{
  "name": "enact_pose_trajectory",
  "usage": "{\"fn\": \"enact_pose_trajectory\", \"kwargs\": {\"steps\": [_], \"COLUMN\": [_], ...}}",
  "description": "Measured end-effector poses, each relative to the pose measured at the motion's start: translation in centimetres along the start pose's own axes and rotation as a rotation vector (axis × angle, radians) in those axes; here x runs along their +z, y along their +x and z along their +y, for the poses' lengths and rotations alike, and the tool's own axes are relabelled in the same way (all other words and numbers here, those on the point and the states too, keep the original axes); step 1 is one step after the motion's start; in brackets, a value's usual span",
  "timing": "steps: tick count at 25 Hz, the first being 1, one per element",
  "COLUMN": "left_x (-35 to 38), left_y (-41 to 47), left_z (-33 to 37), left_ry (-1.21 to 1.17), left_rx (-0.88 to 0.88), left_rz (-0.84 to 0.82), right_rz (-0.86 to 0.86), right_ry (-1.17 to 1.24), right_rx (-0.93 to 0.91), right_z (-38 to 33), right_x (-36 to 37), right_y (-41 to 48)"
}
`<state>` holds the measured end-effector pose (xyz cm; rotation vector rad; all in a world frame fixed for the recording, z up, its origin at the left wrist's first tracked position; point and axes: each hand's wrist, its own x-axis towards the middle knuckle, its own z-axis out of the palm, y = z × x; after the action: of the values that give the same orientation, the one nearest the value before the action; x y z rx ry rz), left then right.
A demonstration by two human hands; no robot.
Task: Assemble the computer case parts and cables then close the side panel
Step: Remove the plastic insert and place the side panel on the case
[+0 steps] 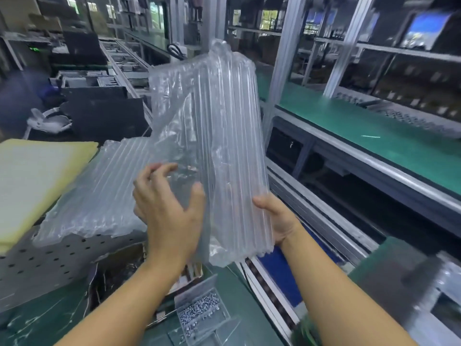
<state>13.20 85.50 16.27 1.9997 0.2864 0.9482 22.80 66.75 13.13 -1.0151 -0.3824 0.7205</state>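
- The air-column bag [224, 136] is being held up in the centre of the frame, well above the bench; its long axis is being kept nearly upright, running from lower centre to upper centre, with the top leaning slightly left; its ribs are running the same way.
- The bag is being gripped at its lower right edge by the right hand [277, 221]; the thumb is being laid on the near face and the fingers are being hidden behind the film; the weight is judged to be carried on this side.
- The left hand [169, 208] is being held spread wide against the bag's lower left part, where loose film is hanging; its fingertips are being bent lightly onto the film; nothing is being clasped in it, as far as can be seen.
- The perforated grey case panel [37, 265], taken to be part of the computer case, is lying at the lower left of the frame, below and left of both hands; the left hand is the nearer one to it.
- A second air-column cushion [94, 191] is being rested on that panel, beside a yellow foam pad [37, 183] at the left edge.
- A clear screw box [199, 310] is standing at bottom centre, between the forearms.
- Whether anything is enclosed in the bag cannot be told.
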Motion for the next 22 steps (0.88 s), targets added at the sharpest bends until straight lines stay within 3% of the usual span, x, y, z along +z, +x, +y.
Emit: {"fn": "enact_pose_trajectory", "kwargs": {"steps": [2, 3, 6, 9, 12, 14, 20, 22], "left_x": [1.6, 2.8, 6.8, 10.9, 14.5, 17.5, 22.7, 24.2], "left_y": [0.2, 0.0, -2.4, -6.5, -10.2, -13.2, -22.0, -24.8], "left_z": [-0.2, -0.3, 0.4, 1.7, 3.8, 5.5, 11.6, 13.8], "left_ry": [-0.247, -0.370, -0.683, -0.909, -0.895, -0.878, -0.830, -0.758], "left_rx": [-0.400, -0.504, -0.665, -0.689, -0.658, -0.716, -0.676, -0.611], "left_rz": [-0.258, -0.386, -0.720, -1.050, -1.026, -1.033, -1.337, -1.332], "right_rz": [0.019, 0.025, 0.150, 0.325, 0.499, 0.707, 1.085, 1.211], "right_ry": [0.007, -0.007, -0.142, -0.247, -0.346, -0.485, -0.771, -0.883], "right_rx": [-0.035, -0.039, 0.003, 0.013, 0.033, 0.069, 0.122, 0.114], "right_z": [-0.6, -0.7, -0.5, 0.3, 0.6, 0.3, 0.3, 0.8], "right_x": [-1.5, -2.1, -3.4, -5.9, -8.4, -10.0, -12.3, -12.3], "right_y": [-2.6, -3.9, -8.4, -13.7, -19.5, -24.2, -34.7, -36.7]}}
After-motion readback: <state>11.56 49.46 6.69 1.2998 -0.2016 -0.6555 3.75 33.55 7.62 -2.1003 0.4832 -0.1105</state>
